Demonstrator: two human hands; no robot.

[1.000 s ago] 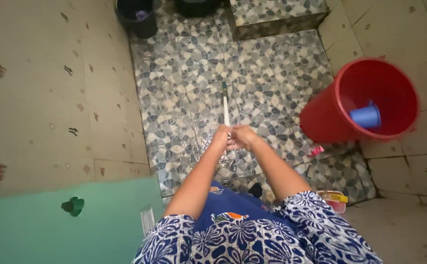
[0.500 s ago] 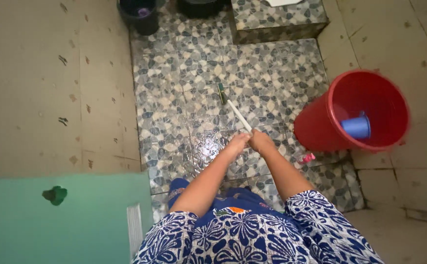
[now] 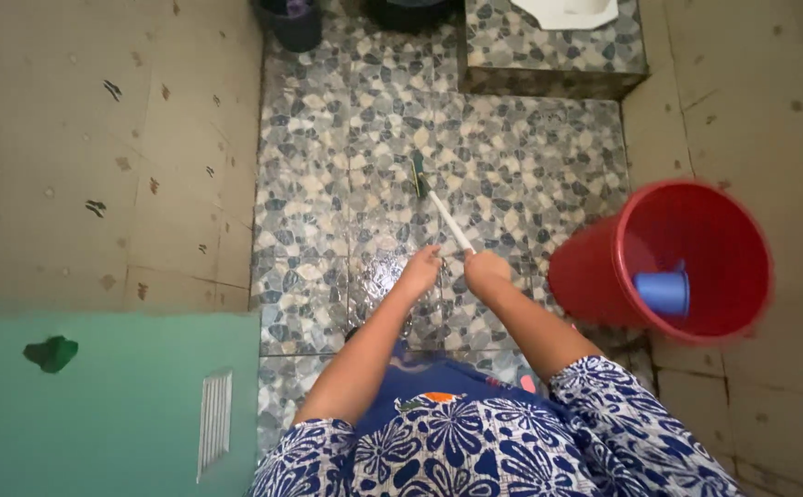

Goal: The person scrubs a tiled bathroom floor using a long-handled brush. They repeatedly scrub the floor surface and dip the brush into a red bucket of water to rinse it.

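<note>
1. The patterned grey pebble-tile floor [image 3: 346, 138] lay open ahead of the left hand [image 3: 420, 272] and the right hand [image 3: 486, 272], with only the white-handled, dark-headed brush [image 3: 438, 204] crossing it.
2. A round red plastic bucket [image 3: 595, 276] holding a small blue cup [image 3: 664, 293] stood just beside the right hand, blocking that side.
3. A raised tiled step [image 3: 553, 60] closed the far end.
4. Two dark containers [image 3: 291, 23] stood at the far left corner.
5. A beige tiled wall [image 3: 98, 156] and a green door [image 3: 107, 405] bounded the left.
</note>
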